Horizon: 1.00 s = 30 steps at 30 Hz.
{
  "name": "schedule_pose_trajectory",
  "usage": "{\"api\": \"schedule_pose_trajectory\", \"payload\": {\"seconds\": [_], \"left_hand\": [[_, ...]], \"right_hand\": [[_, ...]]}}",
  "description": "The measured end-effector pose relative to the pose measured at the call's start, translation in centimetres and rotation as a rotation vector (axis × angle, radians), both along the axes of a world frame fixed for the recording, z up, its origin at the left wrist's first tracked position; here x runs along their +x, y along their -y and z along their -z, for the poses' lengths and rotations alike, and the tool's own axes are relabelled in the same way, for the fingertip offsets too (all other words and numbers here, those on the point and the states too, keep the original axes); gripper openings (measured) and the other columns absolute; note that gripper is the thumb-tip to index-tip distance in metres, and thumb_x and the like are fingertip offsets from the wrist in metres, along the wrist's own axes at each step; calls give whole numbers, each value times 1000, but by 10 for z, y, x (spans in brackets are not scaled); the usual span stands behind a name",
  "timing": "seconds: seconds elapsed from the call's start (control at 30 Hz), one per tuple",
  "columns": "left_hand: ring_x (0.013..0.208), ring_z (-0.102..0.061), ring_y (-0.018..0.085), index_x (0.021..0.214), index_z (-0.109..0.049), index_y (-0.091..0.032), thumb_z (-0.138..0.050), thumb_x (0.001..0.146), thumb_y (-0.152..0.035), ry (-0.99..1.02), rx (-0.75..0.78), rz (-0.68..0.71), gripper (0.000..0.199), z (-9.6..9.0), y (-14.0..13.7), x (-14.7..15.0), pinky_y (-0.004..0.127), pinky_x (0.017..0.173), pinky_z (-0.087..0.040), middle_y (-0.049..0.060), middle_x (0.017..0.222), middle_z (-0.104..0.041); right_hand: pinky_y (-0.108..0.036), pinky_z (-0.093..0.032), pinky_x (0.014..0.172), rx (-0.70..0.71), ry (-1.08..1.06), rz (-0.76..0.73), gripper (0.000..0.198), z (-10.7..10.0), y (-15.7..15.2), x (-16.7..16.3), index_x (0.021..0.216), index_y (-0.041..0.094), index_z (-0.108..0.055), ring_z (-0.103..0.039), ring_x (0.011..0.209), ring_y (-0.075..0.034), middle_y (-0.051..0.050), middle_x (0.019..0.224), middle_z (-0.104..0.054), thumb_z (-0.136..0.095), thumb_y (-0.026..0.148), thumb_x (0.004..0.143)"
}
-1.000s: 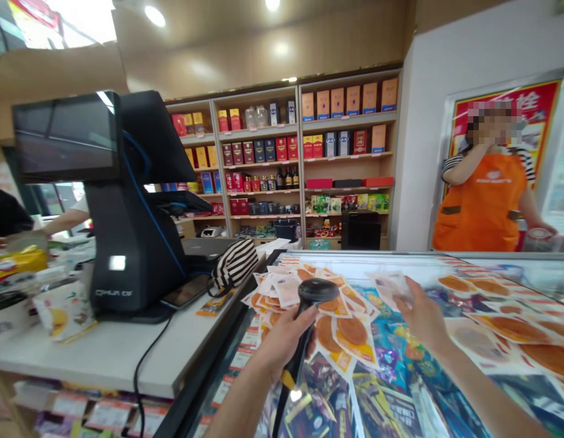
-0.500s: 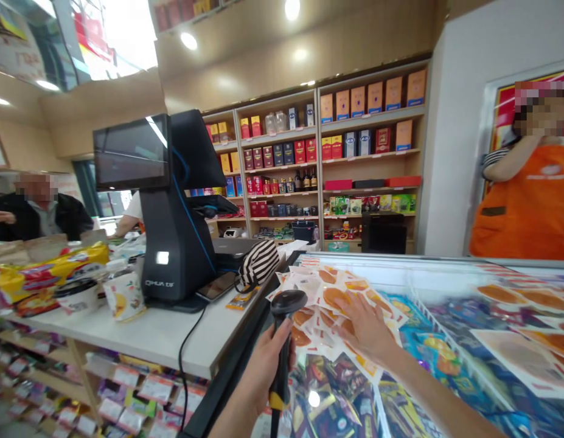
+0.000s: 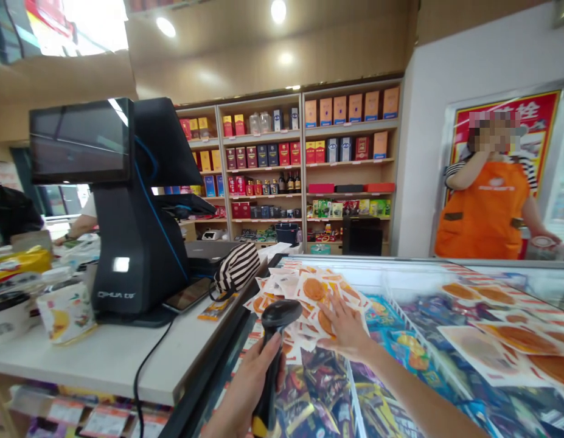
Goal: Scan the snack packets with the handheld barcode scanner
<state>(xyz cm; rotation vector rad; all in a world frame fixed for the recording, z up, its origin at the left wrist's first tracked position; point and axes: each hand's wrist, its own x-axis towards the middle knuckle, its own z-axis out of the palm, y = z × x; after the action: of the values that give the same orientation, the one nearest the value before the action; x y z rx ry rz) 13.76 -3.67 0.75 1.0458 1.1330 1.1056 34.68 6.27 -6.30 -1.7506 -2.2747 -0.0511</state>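
Note:
My left hand (image 3: 258,371) is wrapped around the handle of a black barcode scanner (image 3: 282,311), its head pointing forward over the glass. The handle's lower end has a yellow part. To the right, my right hand (image 3: 348,331) lies with fingers spread on a loose heap of flat white packets (image 3: 288,283) showing round orange-brown pieces. The fingertips touch the top packets; no single packet is seen gripped. The heap rests on the glass top of a freezer, just beyond the scanner.
Colourful packs show under the freezer glass (image 3: 313,389). More orange-brown pictures or packets (image 3: 514,334) are at right. A checkout terminal (image 3: 135,243), phone (image 3: 188,296) and striped pouch (image 3: 238,266) stand on the left counter. A person in an orange apron (image 3: 487,210) stands beyond.
The view has turned right, so the terminal and counter sit further left. My right hand remains on the packets, whose top ones have shifted slightly. My left hand keeps the barcode scanner.

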Motion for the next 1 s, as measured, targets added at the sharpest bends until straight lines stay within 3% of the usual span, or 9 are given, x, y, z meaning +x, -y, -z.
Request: {"api": "schedule_pose_trajectory", "payload": {"seconds": [0.17,0.3,0.4,0.5,0.57,0.67,0.73,0.83,1.0], "left_hand": [[37,-41,6,60,-44,-16,-48,65,-50,5,33,35,35,1,-8,14,17,38,-31,-4,45,-47],[38,-42,6,65,-44,-17,-50,63,-49,23,97,83,33,-11,-14,46,17,39,-31,-4,48,-48],[37,-41,6,66,-44,-17,-48,64,-50,20,134,160,33,-14,-21,80,18,38,-30,-5,46,-46],[41,-44,8,78,-45,-17,-44,68,-45,19,188,299,30,-9,-25,125,19,42,-34,-5,50,-48],[60,-52,11,91,-46,-17,-38,73,-36,14,312,407,28,-3,-22,159,21,54,-40,0,68,-56],[83,-51,12,104,-42,-18,-36,73,-26,-142,517,578,33,8,-16,210,22,70,-40,4,94,-55],[79,-53,12,109,-40,-20,-34,73,-25,-390,576,726,36,15,-15,239,22,67,-42,3,93,-57],[86,-52,15,105,-45,-21,-39,71,-32,-697,623,648,37,24,-25,269,25,73,-41,4,98,-56],[104,-38,33,107,-44,-7,-54,52,-53,-950,568,492,72,39,-52,302,45,84,-31,21,112,-46]], "right_hand": [[-53,-12,89,-12,-43,-22,86,-3,-10,2,127,30,-15,-2,121,-33,-7,137,0,-43,66,54],[-55,-6,91,47,-230,-27,87,-12,8,9,126,25,-23,-5,121,-32,-8,136,-9,-47,65,52],[-48,-13,94,124,-704,-89,62,-25,42,19,115,23,-42,-22,118,-26,-9,128,-32,-36,60,66],[-41,-34,85,-26,-1303,-153,54,-38,79,35,109,20,-46,-46,101,-21,-9,109,-53,-23,54,75],[-36,-40,78,-88,-1562,-91,49,-46,98,51,107,18,-47,-53,91,-20,-7,97,-59,-33,51,74],[-29,-45,70,23,-1774,111,36,-56,115,89,89,14,-54,-57,80,-18,-4,77,-63,-49,43,68],[-27,-47,60,68,-1857,251,29,-61,124,121,80,14,-54,-59,67,-17,-2,64,-62,-53,40,66],[-25,-46,47,56,-1827,412,21,-66,139,167,77,17,-52,-57,49,-13,0,58,-61,-57,31,63],[-23,-44,38,36,-1764,516,18,-66,154,216,75,16,-52,-52,41,-11,-3,57,-60,-57,30,64]]}}
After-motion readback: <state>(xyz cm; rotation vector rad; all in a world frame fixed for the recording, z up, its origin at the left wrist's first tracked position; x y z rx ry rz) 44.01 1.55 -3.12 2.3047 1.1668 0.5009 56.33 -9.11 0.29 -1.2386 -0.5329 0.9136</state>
